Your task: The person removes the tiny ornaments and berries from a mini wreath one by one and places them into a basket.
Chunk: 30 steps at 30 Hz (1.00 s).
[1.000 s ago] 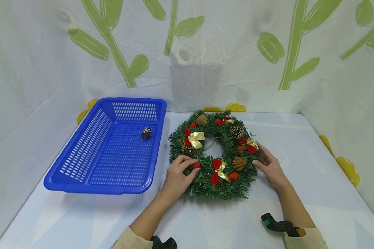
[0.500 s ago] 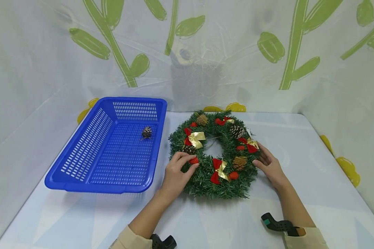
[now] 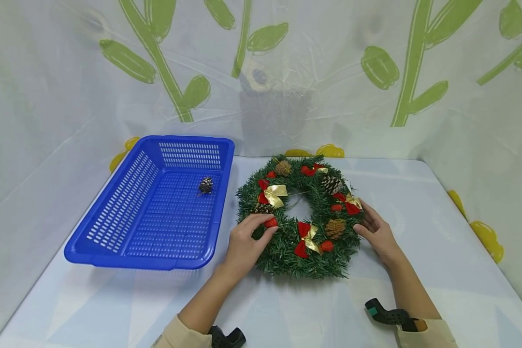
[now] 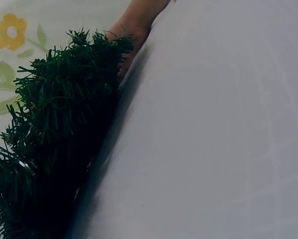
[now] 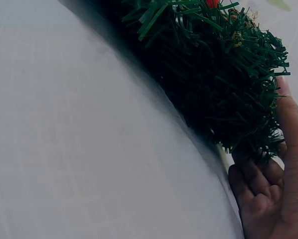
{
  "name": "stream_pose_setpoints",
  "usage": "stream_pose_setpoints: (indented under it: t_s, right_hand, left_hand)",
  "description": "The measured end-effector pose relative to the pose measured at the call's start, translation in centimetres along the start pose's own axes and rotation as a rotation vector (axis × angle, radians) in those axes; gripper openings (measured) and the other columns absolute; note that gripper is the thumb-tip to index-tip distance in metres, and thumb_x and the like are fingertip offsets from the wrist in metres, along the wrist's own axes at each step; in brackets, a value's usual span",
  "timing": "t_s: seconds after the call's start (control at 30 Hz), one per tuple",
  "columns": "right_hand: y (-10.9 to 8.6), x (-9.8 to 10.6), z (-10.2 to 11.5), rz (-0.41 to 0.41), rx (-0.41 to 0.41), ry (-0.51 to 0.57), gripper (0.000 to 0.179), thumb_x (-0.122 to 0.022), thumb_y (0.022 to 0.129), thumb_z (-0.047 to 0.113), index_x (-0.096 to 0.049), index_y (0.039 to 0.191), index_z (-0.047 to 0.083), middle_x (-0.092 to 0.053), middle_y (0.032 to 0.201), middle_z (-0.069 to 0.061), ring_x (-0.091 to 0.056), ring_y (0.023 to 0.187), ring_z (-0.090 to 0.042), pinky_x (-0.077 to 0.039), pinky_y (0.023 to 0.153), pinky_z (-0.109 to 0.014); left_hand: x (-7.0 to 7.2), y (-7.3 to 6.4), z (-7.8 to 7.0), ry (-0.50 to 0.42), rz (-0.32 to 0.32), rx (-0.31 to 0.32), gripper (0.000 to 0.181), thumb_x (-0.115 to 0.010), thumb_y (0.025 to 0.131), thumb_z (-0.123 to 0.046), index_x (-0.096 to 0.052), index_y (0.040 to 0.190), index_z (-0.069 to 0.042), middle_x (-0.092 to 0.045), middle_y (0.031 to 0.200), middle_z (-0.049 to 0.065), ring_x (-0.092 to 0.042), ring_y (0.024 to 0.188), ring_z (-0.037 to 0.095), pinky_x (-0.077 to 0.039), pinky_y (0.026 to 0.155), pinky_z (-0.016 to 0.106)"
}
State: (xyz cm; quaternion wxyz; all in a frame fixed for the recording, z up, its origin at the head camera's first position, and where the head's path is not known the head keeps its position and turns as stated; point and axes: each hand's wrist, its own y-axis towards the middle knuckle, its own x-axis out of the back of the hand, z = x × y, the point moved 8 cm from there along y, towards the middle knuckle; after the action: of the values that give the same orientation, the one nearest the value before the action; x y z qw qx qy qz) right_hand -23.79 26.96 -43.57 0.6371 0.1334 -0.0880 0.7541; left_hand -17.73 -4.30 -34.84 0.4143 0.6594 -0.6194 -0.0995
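Observation:
A green Christmas wreath lies flat on the table, trimmed with pine cones, red berries and red-and-gold bows. At its lower left my left hand pinches a red berry ornament between thumb and fingers, just below a dark pine cone. My right hand holds the wreath's right edge, beside a red-and-gold bow. In the right wrist view its thumb lies along the outer side of the greenery, with the other fingers curled in low under the edge, their tips partly hidden.
A blue plastic basket stands left of the wreath, with one white-tipped pine cone on its floor. The pale table backs onto a hanging cloth printed with green leaves. Cloth also hangs along both sides.
My left hand has shifted slightly left and up with the red berry ornament, nearer the dark pine cone. The right hand stays at the wreath's edge.

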Motion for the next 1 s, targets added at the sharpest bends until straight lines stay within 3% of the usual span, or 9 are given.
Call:
stream_pose_setpoints:
  t_s: [0.17,0.4,0.73,1.0]
  right_hand:
    - [0.1,0.1,0.0,0.000,0.006,-0.005,0.069,-0.054,0.097,0.013,-0.016,0.153,0.018,-0.015,0.154,-0.027,-0.017,0.139,-0.044,-0.031,0.094,-0.002]
    - [0.2,0.1,0.0,0.000,0.013,-0.012,0.068,-0.055,0.097,0.013,-0.016,0.153,0.019,-0.015,0.153,-0.028,-0.018,0.139,-0.044,-0.032,0.094,-0.002]
    - [0.1,0.1,0.1,0.004,0.011,-0.004,0.068,-0.054,0.097,0.013,-0.017,0.153,0.019,-0.013,0.155,-0.026,-0.017,0.140,-0.043,-0.032,0.094,-0.002]
    - [0.0,0.0,0.0,0.001,0.006,-0.008,0.068,-0.054,0.097,0.013,-0.016,0.153,0.018,-0.015,0.154,-0.025,-0.020,0.140,-0.042,-0.033,0.093,-0.002]
  left_hand:
    - [0.3,0.2,-0.4,-0.052,-0.021,-0.013,0.031,-0.076,0.076,0.000,-0.069,0.106,0.002,-0.069,0.102,0.010,-0.066,0.097,0.020,-0.051,0.087,0.022]
    - [0.6,0.2,-1.2,-0.066,-0.063,-0.088,0.037,-0.078,0.070,0.002,-0.070,0.106,0.004,-0.068,0.098,0.010,-0.066,0.092,0.021,-0.053,0.082,0.021]
    - [1.0,0.6,-1.9,-0.084,-0.073,-0.078,0.038,-0.076,0.071,0.006,-0.070,0.108,0.001,-0.070,0.102,0.014,-0.068,0.096,0.023,-0.053,0.083,0.023]
    - [1.0,1.0,-2.1,-0.106,-0.036,-0.068,0.035,-0.075,0.073,0.004,-0.070,0.108,0.001,-0.071,0.100,0.013,-0.068,0.094,0.022,-0.054,0.081,0.022]
